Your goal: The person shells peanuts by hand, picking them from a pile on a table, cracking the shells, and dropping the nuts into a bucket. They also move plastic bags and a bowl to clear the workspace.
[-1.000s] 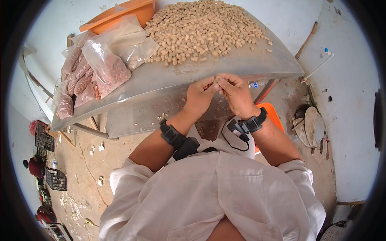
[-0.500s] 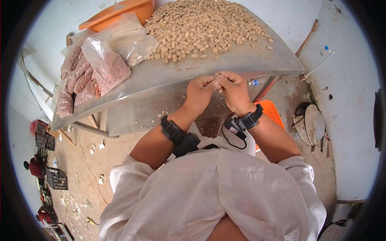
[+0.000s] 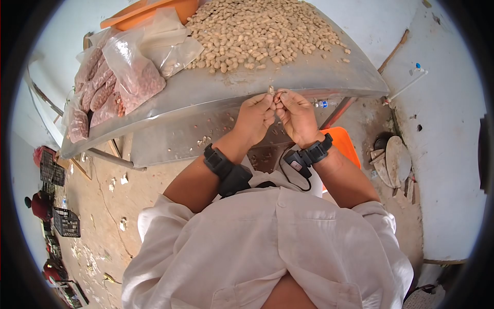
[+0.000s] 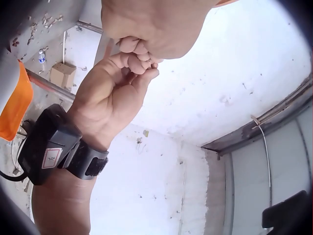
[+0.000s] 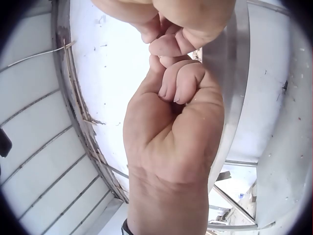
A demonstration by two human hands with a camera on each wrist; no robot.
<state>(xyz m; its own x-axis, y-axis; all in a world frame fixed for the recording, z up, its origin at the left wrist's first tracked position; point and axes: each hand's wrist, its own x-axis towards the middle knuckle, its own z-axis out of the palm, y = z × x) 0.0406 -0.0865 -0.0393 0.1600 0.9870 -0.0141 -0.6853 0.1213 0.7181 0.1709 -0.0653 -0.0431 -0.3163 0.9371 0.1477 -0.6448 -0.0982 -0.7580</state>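
Observation:
My left hand pinches a pale peanut shell upright between thumb and forefinger, just past the near edge of the metal table. Close beside it, my right hand has its fingers curled and pinches a small reddish peanut kernel at the fingertips. In the left wrist view the right hand faces the left hand, fingertips right at each other. The right wrist view shows the left hand with curled fingers below the right hand; the peanut is mostly hidden there.
A heap of unshelled peanuts covers the back of the metal table. Plastic bags of pink kernels lie at the left, before an orange basin. Below right stands an orange container. Crates and people are far left.
My hands have parted slightly from a closer clasp, and the peanut shell now shows upright at the left fingertips. The head view has shifted a little.

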